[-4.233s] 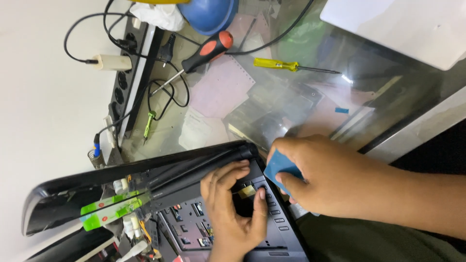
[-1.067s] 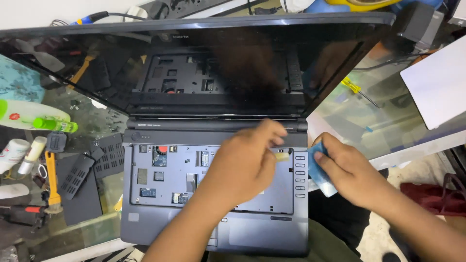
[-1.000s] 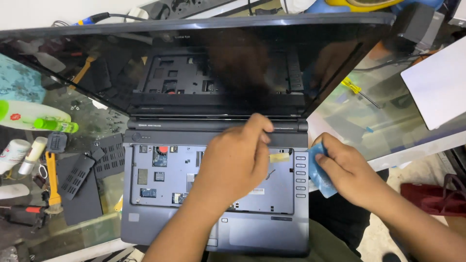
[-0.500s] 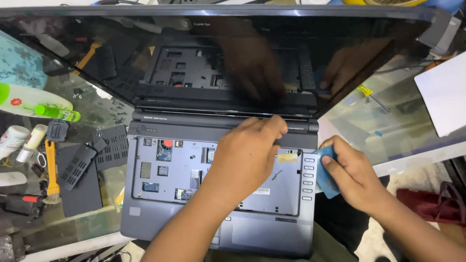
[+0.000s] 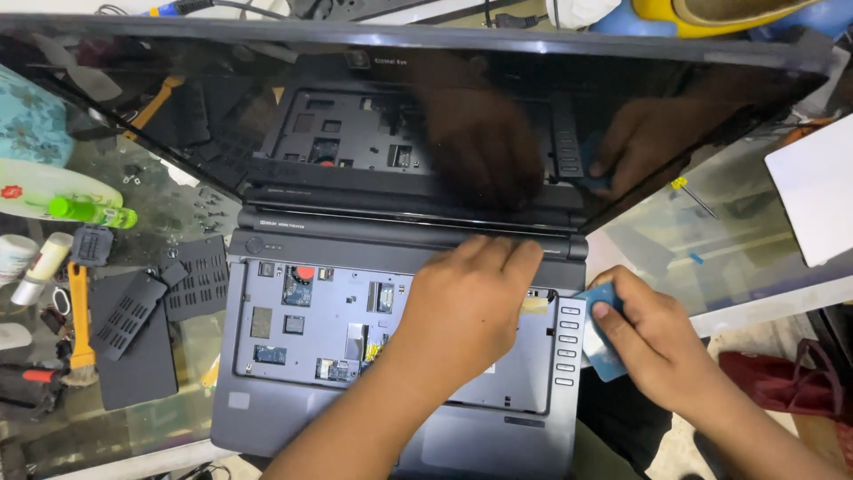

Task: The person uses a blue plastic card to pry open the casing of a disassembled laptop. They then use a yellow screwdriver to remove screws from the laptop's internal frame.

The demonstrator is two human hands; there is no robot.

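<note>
Your left hand [image 5: 471,302] presses flat on the laptop [image 5: 267,427] near its hinge; your right hand [image 5: 653,342] pinches a blue card [image 5: 597,351] at its right edge, probably prying; next, slide carefully.

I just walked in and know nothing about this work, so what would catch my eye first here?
An open laptop in the middle, its keyboard gone so the boards and metal tray inside show. The left hand presses on the strip near the hinge, and the right hand holds a blue card at the laptop's right edge. Removed black covers lie on the glass table to the left.
</note>
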